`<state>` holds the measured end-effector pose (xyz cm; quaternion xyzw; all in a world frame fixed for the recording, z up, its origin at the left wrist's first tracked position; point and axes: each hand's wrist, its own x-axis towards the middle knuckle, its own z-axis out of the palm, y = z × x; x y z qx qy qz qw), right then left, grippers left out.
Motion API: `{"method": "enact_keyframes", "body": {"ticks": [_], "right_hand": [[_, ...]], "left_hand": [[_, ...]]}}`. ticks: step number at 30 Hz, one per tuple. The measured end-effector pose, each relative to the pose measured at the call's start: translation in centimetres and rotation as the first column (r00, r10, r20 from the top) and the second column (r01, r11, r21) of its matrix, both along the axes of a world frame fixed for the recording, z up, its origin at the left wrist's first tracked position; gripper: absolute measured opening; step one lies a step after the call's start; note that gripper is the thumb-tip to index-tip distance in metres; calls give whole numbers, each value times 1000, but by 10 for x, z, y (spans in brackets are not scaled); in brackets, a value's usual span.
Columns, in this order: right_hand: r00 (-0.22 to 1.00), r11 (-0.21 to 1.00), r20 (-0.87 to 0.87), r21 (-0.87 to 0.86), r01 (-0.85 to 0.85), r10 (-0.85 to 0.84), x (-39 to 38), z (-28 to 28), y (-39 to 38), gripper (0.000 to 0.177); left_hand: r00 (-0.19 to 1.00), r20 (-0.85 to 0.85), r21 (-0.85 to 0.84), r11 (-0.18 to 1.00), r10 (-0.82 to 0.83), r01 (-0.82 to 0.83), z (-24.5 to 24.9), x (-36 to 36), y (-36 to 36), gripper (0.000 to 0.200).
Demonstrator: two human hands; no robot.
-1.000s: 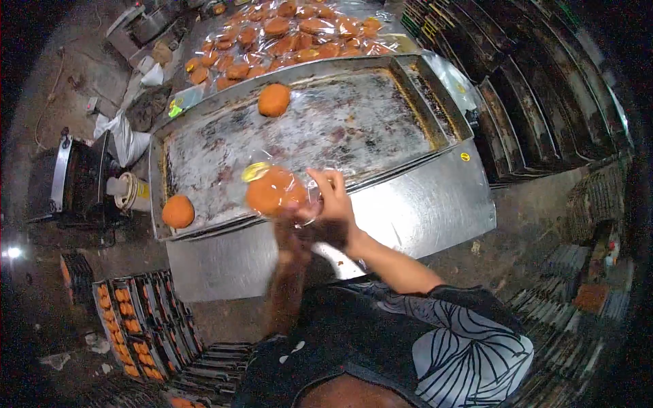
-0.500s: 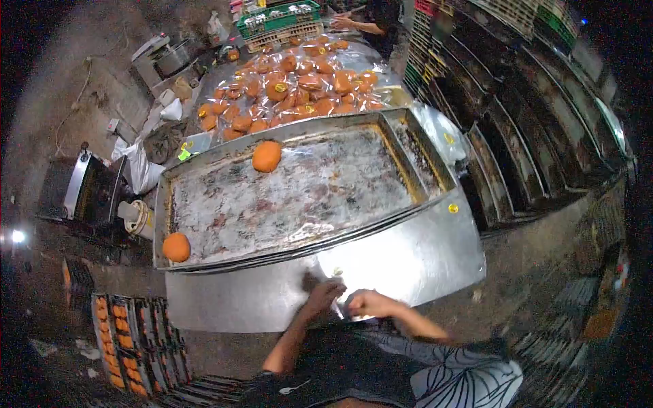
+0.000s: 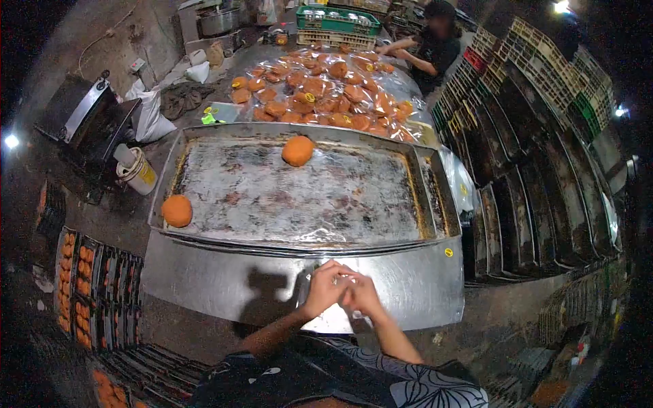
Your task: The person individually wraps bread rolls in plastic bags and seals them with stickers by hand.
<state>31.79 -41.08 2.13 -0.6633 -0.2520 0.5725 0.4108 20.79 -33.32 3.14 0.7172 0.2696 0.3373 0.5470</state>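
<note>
My left hand [image 3: 326,289] and my right hand [image 3: 362,295] meet over the bare metal tabletop [image 3: 422,275], just in front of a large metal tray [image 3: 272,197]. Fingers of both are bent and come together at the fingertips; anything between them is too small to make out. Inside the tray, one round orange-brown bun [image 3: 298,151] sits near the back edge and another bun [image 3: 177,211] lies in the front left corner.
Behind the tray is a pile of bagged buns [image 3: 326,88], with a green crate [image 3: 338,20] beyond. A co-worker [image 3: 435,47] stands at the back right. Tray racks [image 3: 537,204] line the right; a bucket [image 3: 139,173] stands left. Stacked trays of buns [image 3: 85,292] are lower left.
The camera view has turned, so the tray now looks more level. Both hands have come closer together and lie nearer the tray's front edge.
</note>
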Motion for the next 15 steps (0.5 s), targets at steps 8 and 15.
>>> {"method": "enact_keyframes", "body": {"ticks": [8, 15], "right_hand": [[514, 876, -843, 361, 319, 160, -92, 35, 148, 46], [155, 968, 979, 91, 235, -129, -49, 4, 361, 77]], "left_hand": [[622, 579, -670, 742, 528, -7, -25, -62, 110, 51], [406, 452, -834, 537, 794, -122, 11, -188, 207, 26]]}}
